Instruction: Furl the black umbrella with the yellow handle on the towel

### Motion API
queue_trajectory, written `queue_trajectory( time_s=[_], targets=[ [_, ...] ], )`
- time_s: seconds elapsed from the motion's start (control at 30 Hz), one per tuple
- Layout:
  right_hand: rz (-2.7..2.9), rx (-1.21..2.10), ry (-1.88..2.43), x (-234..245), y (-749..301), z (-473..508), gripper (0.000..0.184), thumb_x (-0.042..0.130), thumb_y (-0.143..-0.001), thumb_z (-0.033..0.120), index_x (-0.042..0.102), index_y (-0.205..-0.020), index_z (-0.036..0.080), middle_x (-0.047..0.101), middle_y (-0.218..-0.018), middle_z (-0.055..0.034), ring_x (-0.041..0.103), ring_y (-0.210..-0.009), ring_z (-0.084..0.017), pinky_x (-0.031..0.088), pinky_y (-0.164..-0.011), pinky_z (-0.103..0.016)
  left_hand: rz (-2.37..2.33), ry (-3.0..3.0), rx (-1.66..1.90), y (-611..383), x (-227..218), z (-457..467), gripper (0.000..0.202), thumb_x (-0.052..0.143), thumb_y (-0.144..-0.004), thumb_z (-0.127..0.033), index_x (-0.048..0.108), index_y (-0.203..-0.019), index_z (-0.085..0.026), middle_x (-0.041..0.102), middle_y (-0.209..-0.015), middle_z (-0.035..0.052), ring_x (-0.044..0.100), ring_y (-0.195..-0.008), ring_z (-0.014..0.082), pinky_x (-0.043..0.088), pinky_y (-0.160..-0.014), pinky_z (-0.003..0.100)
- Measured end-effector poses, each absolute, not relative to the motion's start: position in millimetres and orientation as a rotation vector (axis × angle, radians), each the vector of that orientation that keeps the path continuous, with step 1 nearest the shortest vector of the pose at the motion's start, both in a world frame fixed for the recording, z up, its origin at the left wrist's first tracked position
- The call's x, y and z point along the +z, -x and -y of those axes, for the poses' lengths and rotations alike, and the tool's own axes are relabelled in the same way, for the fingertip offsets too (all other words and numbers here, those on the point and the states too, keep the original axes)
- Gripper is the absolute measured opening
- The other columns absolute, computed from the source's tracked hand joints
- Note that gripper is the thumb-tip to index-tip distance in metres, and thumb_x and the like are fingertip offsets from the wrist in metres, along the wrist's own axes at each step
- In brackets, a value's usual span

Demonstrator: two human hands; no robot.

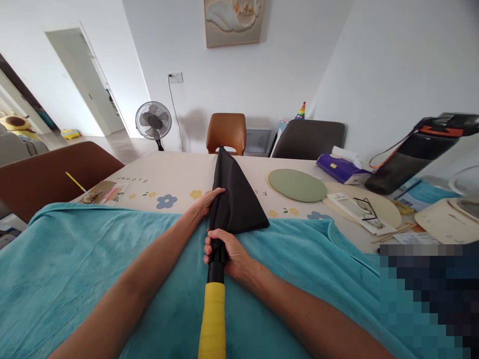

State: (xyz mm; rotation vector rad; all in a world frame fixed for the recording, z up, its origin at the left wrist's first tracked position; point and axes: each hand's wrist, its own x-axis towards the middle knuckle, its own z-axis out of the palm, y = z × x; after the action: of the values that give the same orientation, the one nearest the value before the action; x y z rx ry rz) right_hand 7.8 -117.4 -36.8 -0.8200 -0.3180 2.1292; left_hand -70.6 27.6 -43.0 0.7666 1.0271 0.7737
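Note:
A black umbrella (234, 194) lies pointing away from me, its canopy gathered along the shaft with one wide flap hanging out to the right. Its handle (212, 319) is wrapped in yellow tape and runs toward the bottom edge. My right hand (228, 252) is wrapped round the gathered black fabric just above the handle. Farther up, my left hand (210, 203) holds the canopy from its left side, with a finger lying along the cloth; part of its grip is hidden. A teal blanket (149, 294) spreads beneath both arms.
On the pale flower-printed table (175, 169) are a green oval mat (297, 185), a purple tissue pack (342, 167), glasses (366, 212) and a dark bottle (407, 159) at right. Chairs (226, 130) surround it; a fan (153, 121) stands behind.

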Motion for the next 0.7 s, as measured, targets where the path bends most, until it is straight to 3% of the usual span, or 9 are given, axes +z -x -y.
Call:
queue_trajectory(
  time_s=[0.1, 0.23, 0.4, 0.53, 0.7],
  targets=[
    [0.329, 2.118, 0.865, -35.8, -7.6, 114.3, 0.007, 0.052, -0.073, 0.016, 0.053, -0.068, 0.013, 0.052, -0.050, 0.0011, 0.046, -0.042, -0.009, 0.043, -0.042, -0.024, -1.325, -1.134, 0.937, 74.2, -43.8, -34.6, 0.032, 0.061, -0.069, -0.043, 0.062, -0.082, -0.014, 0.067, -0.086, 0.0113, 0.063, -0.087, 0.0243, 0.049, -0.077, 0.033],
    [0.421, 2.093, 0.976, -35.9, -6.1, 112.5, 0.015, 0.053, -0.076, 0.019, 0.052, -0.062, 0.013, 0.052, -0.048, -0.0003, 0.049, -0.044, -0.010, 0.045, -0.046, -0.025, -1.733, -1.727, 1.299, 83.8, -24.5, -37.8, 0.034, 0.052, -0.076, -0.029, 0.057, -0.106, -0.015, 0.058, -0.114, 0.0116, 0.049, -0.112, 0.0244, 0.038, -0.095, 0.037],
    [0.497, 2.085, 0.951, -39.5, -3.9, 112.2, 0.015, 0.054, -0.076, 0.020, 0.055, -0.064, 0.011, 0.055, -0.050, -0.0024, 0.052, -0.047, -0.012, 0.049, -0.050, -0.028, -1.288, -2.249, 1.209, 59.7, 15.3, -12.5, 0.031, 0.040, -0.079, -0.017, 0.062, -0.102, -0.018, 0.063, -0.107, 0.0044, 0.055, -0.099, 0.0155, 0.041, -0.090, 0.027],
    [0.492, 2.054, 0.902, -40.8, -3.9, 112.2, 0.008, 0.058, -0.073, 0.017, 0.055, -0.068, 0.011, 0.056, -0.055, -0.0013, 0.053, -0.048, -0.013, 0.049, -0.048, -0.029, -0.728, -2.655, 0.598, 15.1, 17.5, -2.9, 0.031, 0.046, -0.073, -0.009, 0.067, -0.093, -0.021, 0.064, -0.109, 0.0014, 0.052, -0.105, 0.0169, 0.037, -0.094, 0.028],
    [0.464, 2.058, 0.881, -40.3, -5.1, 112.4, 0.007, 0.059, -0.071, 0.016, 0.053, -0.069, 0.013, 0.055, -0.058, 0.0000, 0.054, -0.047, -0.013, 0.049, -0.046, -0.030, -0.704, -2.478, 0.343, -13.0, 0.2, -22.2, 0.031, 0.057, -0.051, 0.003, 0.069, -0.061, -0.024, 0.066, -0.066, 0.0023, 0.059, -0.082, 0.0197, 0.043, -0.080, 0.025]
  ],
)
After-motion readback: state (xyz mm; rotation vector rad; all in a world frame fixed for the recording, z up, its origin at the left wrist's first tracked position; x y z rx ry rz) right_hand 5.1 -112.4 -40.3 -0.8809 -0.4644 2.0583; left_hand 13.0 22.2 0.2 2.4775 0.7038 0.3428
